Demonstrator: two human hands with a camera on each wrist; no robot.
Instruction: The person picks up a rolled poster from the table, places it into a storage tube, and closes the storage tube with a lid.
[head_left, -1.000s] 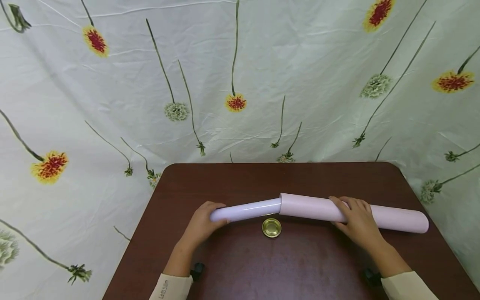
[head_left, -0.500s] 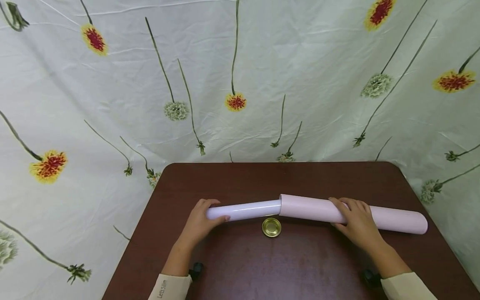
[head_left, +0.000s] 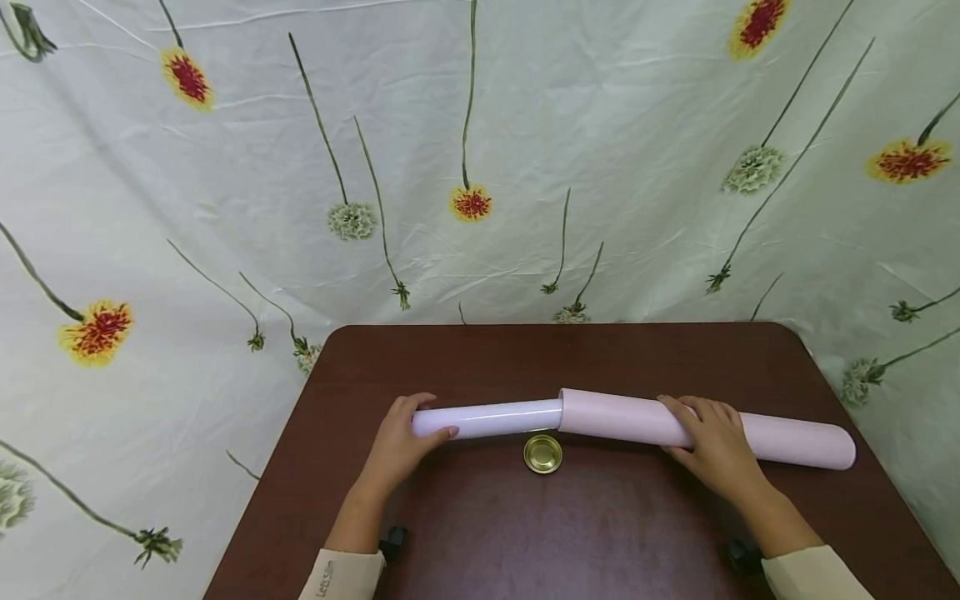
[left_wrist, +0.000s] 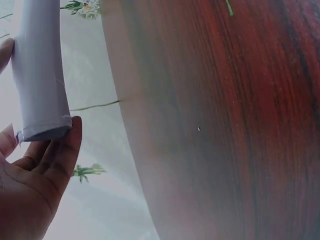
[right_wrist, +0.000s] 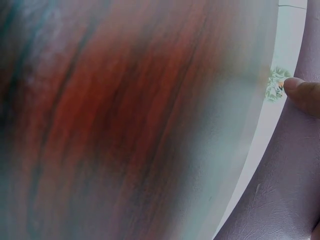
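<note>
Fingers [head_left: 438, 432] curled round the roll [head_left: 487, 418], right hand [head_left: 712, 442] wrapped on the tube [head_left: 780, 437]; both best kept in line, pulled straight.

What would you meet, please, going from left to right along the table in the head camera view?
Left hand gripping the end of the white roll → gold lid on the table → pink tube → right hand holding the tube → the tube's free end.

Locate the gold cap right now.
Head view: the gold cap lies on the brown table, just in front of where the white roll enters the pink tube, between both hands, touching neither.
</note>
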